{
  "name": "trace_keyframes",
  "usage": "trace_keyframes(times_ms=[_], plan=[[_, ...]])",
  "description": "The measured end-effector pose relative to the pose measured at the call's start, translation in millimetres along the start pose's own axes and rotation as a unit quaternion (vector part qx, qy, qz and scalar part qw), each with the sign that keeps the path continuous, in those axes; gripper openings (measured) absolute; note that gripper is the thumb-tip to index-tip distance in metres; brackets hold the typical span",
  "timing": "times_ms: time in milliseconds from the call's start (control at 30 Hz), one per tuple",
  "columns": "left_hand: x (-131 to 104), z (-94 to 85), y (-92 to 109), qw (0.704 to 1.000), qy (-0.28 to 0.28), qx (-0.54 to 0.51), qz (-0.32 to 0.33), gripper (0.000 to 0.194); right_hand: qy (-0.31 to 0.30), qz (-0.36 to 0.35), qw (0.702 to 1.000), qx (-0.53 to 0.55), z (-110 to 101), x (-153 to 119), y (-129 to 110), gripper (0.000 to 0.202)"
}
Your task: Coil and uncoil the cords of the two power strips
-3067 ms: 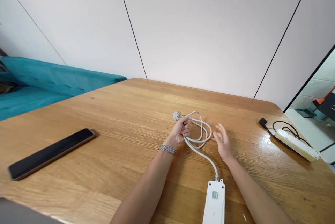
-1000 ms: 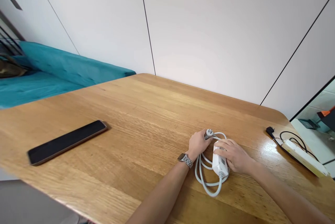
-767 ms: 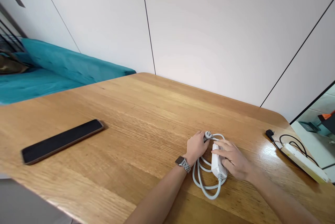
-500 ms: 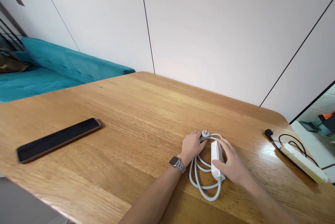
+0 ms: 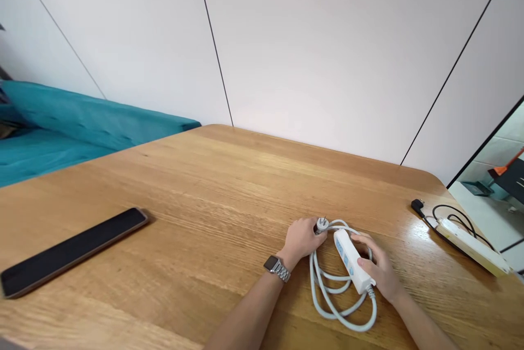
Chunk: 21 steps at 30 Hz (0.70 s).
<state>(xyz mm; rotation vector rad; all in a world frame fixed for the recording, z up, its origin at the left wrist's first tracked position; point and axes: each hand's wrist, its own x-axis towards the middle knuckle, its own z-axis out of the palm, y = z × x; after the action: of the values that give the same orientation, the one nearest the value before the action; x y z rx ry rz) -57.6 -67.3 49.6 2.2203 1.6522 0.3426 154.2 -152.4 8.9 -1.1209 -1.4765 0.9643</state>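
A white power strip with pale blue socket areas lies tilted on the wooden table. My right hand grips its right side, thumb on top and fingers around the far edge. Just left of the strip, my left hand, with a watch on the wrist, is closed on the cable's plug, whose prongs point up. The white cable lies in loose loops below and beside the strip and runs out of its near end.
A long dark flat object lies on the table's left. Another white power strip with a black plug and black cable sits at the right edge. Behind are a teal sofa and a white wall.
The strip has turned in my right hand, its socket face now showing and its near end swung right. The cable loops have shifted right. My left hand still holds the plug. The view has shifted.
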Motion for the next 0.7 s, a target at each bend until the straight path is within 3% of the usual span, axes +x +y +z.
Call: trace_keyframes(times_ms=[367, 467, 600, 633, 700], plan=[[-1.9, 8.2, 7.0, 1.000, 0.009, 0.016, -0.017, 0.030, 0.086, -0.023, 0.996, -0.009, -4.5, -2.7, 15.0, 0.043], [-5.7, 10.4, 12.8, 0.999, 0.017, 0.010, -0.041, 0.031, 0.165, -0.001, 0.986, 0.004, -12.4, -0.7, 15.1, 0.046], [-6.9, 19.3, 33.7, 0.998, 0.020, 0.001, -0.066, 0.030, 0.291, -0.005, 0.952, -0.094, -44.2, 1.0, -19.4, 0.047], [-6.3, 22.7, 41.9, 0.998, 0.019, -0.001, -0.065, 0.030, 0.295, -0.020, 0.943, -0.154, -51.9, 0.2, -33.1, 0.046], [-5.0, 29.8, 60.7, 0.998, 0.015, -0.007, -0.061, 0.031, 0.215, -0.027, 0.936, -0.277, -59.9, -3.9, -58.1, 0.045]])
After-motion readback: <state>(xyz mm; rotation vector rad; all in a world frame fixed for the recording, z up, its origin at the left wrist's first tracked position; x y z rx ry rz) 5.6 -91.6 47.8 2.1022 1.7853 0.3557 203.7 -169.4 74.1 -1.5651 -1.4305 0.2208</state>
